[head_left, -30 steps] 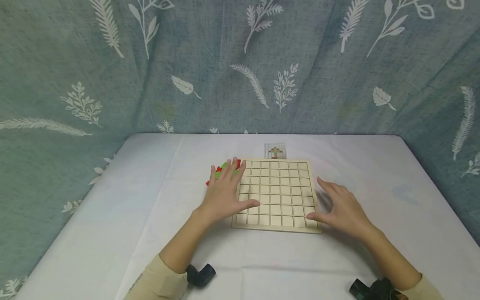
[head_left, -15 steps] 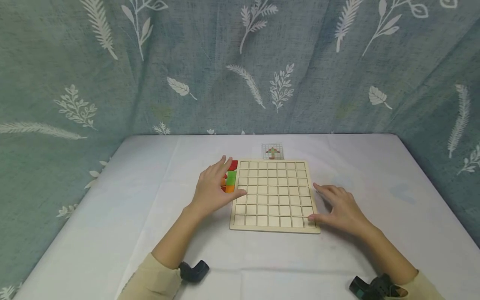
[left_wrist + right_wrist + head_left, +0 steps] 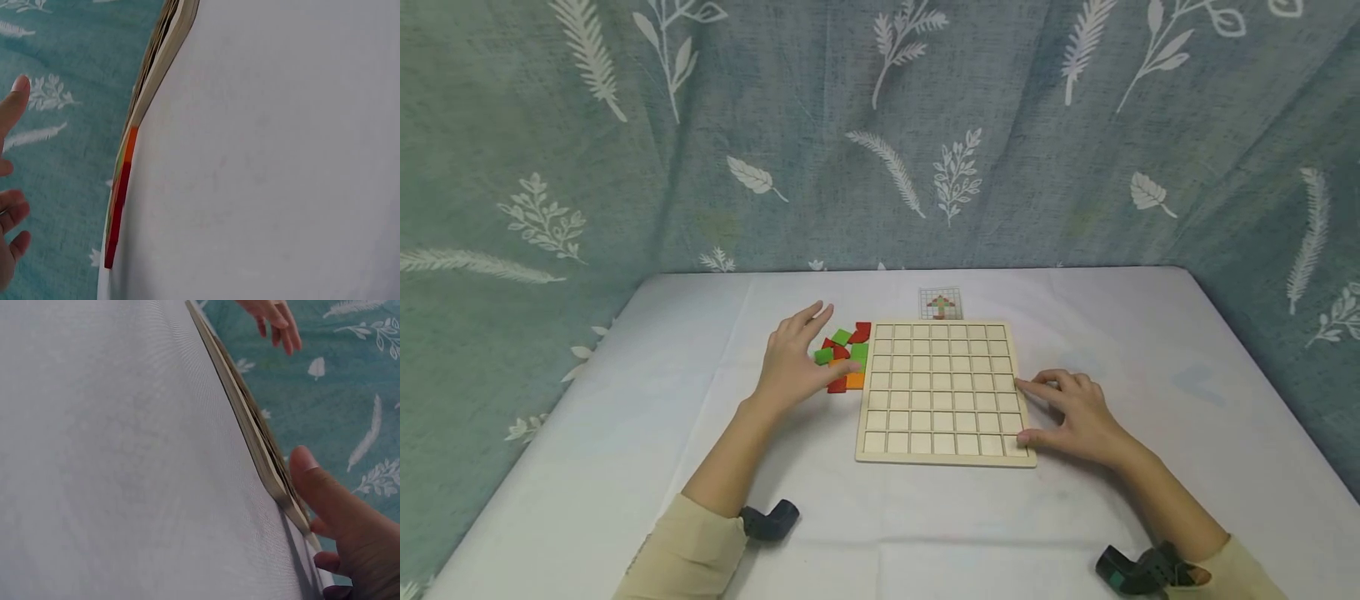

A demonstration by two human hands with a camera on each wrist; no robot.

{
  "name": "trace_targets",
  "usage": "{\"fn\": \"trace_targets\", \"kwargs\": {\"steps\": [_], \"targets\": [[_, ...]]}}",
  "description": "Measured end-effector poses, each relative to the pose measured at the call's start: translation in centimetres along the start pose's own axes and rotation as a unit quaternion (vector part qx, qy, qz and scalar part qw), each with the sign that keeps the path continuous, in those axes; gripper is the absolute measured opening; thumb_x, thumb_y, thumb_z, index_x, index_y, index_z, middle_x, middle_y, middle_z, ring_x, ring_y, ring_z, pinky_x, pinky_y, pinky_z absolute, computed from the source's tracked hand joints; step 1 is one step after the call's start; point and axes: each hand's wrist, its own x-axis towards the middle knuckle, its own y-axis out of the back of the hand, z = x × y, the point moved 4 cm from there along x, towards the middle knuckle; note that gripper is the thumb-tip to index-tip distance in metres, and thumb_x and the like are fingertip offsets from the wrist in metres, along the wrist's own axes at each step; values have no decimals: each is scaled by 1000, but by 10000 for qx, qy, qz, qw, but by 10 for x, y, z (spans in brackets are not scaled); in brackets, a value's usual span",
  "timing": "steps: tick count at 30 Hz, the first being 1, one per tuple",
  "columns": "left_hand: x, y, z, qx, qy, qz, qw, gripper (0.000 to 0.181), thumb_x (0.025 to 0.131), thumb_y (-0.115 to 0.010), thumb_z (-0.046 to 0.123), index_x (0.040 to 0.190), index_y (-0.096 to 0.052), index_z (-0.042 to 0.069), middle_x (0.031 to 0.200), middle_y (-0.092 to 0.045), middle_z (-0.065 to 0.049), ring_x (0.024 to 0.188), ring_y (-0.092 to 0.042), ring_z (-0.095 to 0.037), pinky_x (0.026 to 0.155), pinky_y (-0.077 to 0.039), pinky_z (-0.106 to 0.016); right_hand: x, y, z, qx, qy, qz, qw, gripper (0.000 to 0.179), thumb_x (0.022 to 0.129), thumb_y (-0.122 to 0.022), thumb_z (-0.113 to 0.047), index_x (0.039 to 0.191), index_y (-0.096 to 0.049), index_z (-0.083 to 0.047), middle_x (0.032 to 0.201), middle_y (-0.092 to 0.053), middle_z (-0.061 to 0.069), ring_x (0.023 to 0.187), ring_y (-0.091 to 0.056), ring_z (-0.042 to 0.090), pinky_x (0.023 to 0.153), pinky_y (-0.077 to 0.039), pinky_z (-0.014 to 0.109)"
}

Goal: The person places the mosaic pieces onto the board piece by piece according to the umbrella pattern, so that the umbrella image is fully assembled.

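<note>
You have one left hand point(image 3: 790, 360) and one right hand point(image 3: 1072, 422), two sleeves point(image 3: 691, 543), two wrist cameras point(image 3: 771, 522), one table point(image 3: 955, 521), one card point(image 3: 940, 304) and one board point(image 3: 943, 382), whose squares point(image 3: 943, 421) you can count as seven rows of seven. You can make out at least three green pieces point(image 3: 859, 355), but you cannot tell exactly how many red pieces point(image 3: 862, 328) or orange pieces point(image 3: 853, 382).
</note>
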Motion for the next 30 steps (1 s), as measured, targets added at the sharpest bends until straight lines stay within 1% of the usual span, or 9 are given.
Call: {"fn": "trace_targets", "kwargs": {"steps": [5, 12, 14, 18, 21, 23, 27, 30], "targets": [[4, 1, -9, 80, 27, -170, 9998, 89, 71, -78, 50, 144, -41, 13, 148, -37, -9, 131, -33, -32, 104, -26, -54, 1, -1, 3, -46, -12, -144, 9999, 78, 64, -80, -51, 130, -59, -15, 118, -50, 8, 99, -42, 31, 84, -28, 51], [10, -6, -23, 189, -82, -424, 9989, 79, 75, -73, 47, 141, -46, 13, 143, -39, -10, 128, -33, -33, 101, -32, -53, 0, -1, 8, 3, -16, -253, 9997, 80, 63, -81, -51, 131, -57, -16, 121, -48, 8, 101, -39, 29, 84, -27, 50], [12, -8, -27, 253, -132, -440, 9986, 77, 76, -73, 48, 140, -47, 14, 140, -40, -10, 126, -34, -34, 99, -34, -52, 0, -2, 8, 16, 13, -256, 9997, 80, 64, -81, -51, 132, -57, -16, 121, -49, 8, 101, -39, 28, 84, -27, 49], [15, -12, -35, 313, -156, -365, 9987, 72, 76, -73, 46, 137, -52, 13, 133, -43, -12, 121, -36, -35, 94, -37, -50, -1, -2, 8, 41, 94, -226, 9997, 79, 64, -81, -50, 132, -57, -16, 121, -49, 8, 101, -39, 27, 84, -26, 48], [18, -15, -42, 319, -53, -330, 9989, 67, 77, -73, 42, 134, -55, 12, 127, -46, -13, 116, -38, -33, 91, -39, -49, -1, -2, 8, 63, 120, -194, 9997, 79, 64, -81, -50, 132, -57, -16, 121, -49, 8, 101, -39, 27, 84, -26, 48], [21, -19, -47, 348, 37, -365, 9987, 65, 77, -73, 41, 132, -56, 10, 122, -48, -13, 112, -40, -32, 89, -40, -48, -1, -1, 9, 84, 113, -162, 9998, 79, 64, -81, -49, 131, -57, -15, 120, -49, 8, 100, -39, 27, 84, -26, 48], [27, -25, -56, 380, 322, -572, 9971, 60, 79, -72, 40, 130, -58, 10, 115, -53, -13, 105, -45, -30, 85, -43, -46, -2, -2, 10, 173, 60, -188, 9997, 78, 64, -81, -48, 131, -57, -15, 121, -49, 8, 102, -38, 27, 84, -25, 48], [31, -28, -60, 381, 584, -832, 9941, 61, 80, -69, 41, 131, -57, 11, 115, -53, -13, 104, -46, -29, 86, -44, -46, -1, -3, 12, 196, -5, -240, 9995, 78, 66, -80, -49, 132, -57, -16, 123, -49, 8, 103, -37, 27, 85, -25, 48]]}}
